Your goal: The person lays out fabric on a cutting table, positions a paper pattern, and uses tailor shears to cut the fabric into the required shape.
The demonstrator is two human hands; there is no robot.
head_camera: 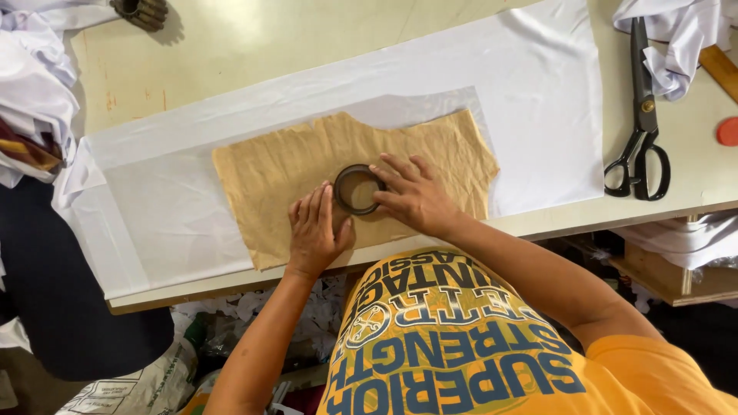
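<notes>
A crumpled brown paper pattern piece (307, 157) lies flat on white fabric (538, 92) spread over the table. A dark round ring (357, 189) rests on the pattern near its lower middle. My left hand (314, 227) lies flat on the pattern, its fingers touching the ring's left side. On the ring's right side rests my right hand (411, 196), with its fingers spread and the fingertips on the ring's rim. Neither hand grips anything.
Black scissors (639, 123) lie on the table at the right, beside a red disc (728, 131) and bunched white cloth (676, 38). More white cloth (31, 84) is heaped at the left. A dark wooden object (142, 11) sits at the table's far edge.
</notes>
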